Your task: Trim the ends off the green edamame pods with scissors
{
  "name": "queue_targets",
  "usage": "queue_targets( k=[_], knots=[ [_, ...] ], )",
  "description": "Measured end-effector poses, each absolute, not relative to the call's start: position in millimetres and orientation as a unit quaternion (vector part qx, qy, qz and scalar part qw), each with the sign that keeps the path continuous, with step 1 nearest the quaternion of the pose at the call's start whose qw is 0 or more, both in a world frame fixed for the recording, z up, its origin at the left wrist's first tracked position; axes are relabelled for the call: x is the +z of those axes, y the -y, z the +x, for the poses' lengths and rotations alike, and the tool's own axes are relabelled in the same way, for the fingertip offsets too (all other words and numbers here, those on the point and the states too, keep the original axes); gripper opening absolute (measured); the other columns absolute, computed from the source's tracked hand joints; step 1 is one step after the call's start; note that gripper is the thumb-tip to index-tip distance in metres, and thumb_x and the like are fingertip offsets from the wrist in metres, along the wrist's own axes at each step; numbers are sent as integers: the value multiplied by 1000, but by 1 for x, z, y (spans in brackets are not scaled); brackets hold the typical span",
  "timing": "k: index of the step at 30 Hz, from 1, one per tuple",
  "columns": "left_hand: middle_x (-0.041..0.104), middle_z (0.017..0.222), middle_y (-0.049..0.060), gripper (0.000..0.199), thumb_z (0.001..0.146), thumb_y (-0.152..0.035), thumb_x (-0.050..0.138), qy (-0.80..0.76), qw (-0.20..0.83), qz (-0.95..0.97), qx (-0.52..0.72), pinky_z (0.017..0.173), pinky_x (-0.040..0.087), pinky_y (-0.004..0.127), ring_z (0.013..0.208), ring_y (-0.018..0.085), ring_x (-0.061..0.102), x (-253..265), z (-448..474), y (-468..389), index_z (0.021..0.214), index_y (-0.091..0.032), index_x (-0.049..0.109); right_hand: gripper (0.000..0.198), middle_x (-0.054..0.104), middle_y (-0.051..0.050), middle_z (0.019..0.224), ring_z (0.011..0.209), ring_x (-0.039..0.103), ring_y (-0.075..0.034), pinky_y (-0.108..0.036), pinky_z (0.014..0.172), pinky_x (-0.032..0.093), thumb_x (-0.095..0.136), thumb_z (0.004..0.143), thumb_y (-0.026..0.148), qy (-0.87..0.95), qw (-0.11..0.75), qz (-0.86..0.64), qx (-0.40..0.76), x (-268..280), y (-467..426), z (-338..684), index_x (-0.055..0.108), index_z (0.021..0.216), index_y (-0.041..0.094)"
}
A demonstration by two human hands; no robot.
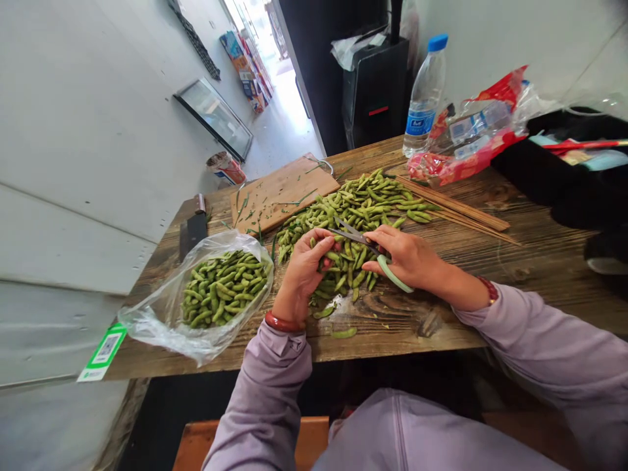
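My left hand (pixel 305 267) is closed, fingers pinched around an edamame pod (pixel 313 243); the fingers hide much of what they hold. In my right hand (pixel 412 256) is a pair of scissors (pixel 360 238) with a pale green handle. Its blades are parted and point left, close to my left fingertips. Beneath and behind both hands spreads a loose pile of edamame pods (pixel 366 196). To the left of my left hand lies a clear plastic bag (pixel 159 330), with many green pods (pixel 223 288) inside.
Behind the pile lies a wooden cutting board (pixel 279 190) with green scraps. A cleaver (pixel 193 234) rests at the table's left. Wooden skewers (pixel 458 206), a water bottle (pixel 424 98), red plastic packaging (pixel 471 160) and a black bag (pixel 544 173) are on the right.
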State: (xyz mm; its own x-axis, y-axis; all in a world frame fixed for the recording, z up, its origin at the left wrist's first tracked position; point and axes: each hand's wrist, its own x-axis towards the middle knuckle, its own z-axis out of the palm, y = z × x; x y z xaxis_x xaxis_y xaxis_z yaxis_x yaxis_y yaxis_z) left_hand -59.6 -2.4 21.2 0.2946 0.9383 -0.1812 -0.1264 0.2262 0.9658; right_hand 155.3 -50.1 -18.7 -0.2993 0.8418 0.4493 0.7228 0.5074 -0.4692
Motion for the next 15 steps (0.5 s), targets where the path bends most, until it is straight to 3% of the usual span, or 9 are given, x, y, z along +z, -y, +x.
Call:
queue_targets(
  k=[15],
  knots=[
    [67, 70, 1, 36, 68, -36, 86, -419, 663, 494, 375, 43, 33, 13, 54, 5, 53, 18, -52, 11, 82, -14, 62, 45, 66, -11, 106, 83, 65, -24, -35, 73, 54, 74, 85, 38, 813, 336, -468, 85, -19, 50, 156, 59, 123, 18]
  ],
)
